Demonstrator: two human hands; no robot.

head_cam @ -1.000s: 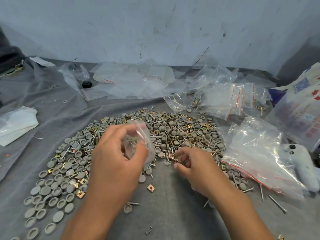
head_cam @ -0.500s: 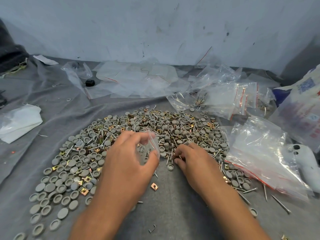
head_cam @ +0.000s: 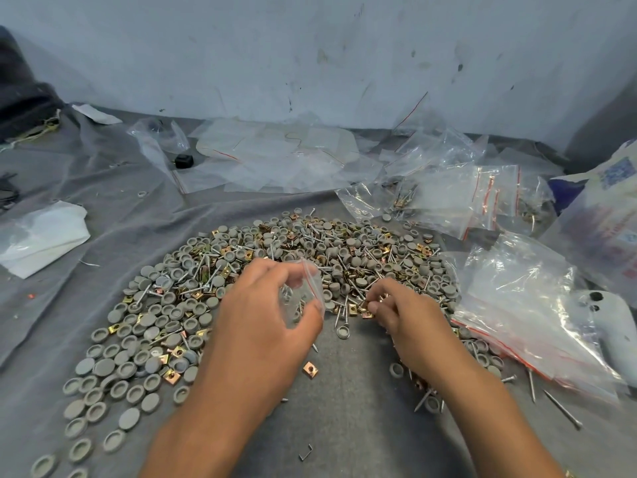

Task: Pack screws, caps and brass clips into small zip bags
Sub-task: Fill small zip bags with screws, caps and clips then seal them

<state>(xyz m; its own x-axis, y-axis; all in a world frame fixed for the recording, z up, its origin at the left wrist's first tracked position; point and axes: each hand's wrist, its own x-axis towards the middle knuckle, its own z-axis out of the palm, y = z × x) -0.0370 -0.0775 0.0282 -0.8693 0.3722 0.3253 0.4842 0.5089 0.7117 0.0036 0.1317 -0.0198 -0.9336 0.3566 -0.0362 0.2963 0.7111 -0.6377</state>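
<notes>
A small clear plastic zip bag with a red seal line (head_cam: 303,293) sits above the middle of the grey cloth-covered tabletop (head_cam: 344,426), held in the left hand (head_cam: 262,326). That hand's fingers (head_cam: 265,270) and thumb are curled round the bag and pinch it, mouth turned to the right, with a few pieces showing dimly through the plastic. Just to its right the right hand (head_cam: 406,315) rests low on the near rim of the heap, fingertips bunched together and pinching at small square brass clips (head_cam: 358,307); exactly how many it holds I cannot tell.

Beneath and beyond both hands spreads a broad mound of round grey plastic caps (head_cam: 165,308), silver screws (head_cam: 203,267) and more brass clips, thinning toward the near left corner into single caps lying flat. One brass clip (head_cam: 309,369) lies alone on the cloth between the wrists, and a bent metal staple (head_cam: 306,451) lies nearer the front edge.

Toward the right edge lies a large crumpled clear bag with red trim (head_cam: 517,305), touching a white plastic handle-shaped device (head_cam: 617,326). Filled zip bags (head_cam: 458,198) sit at the far right, flat empty bags (head_cam: 275,157) along the far edge by the wall, and a folded white plastic sheet (head_cam: 41,239) by the left edge.
</notes>
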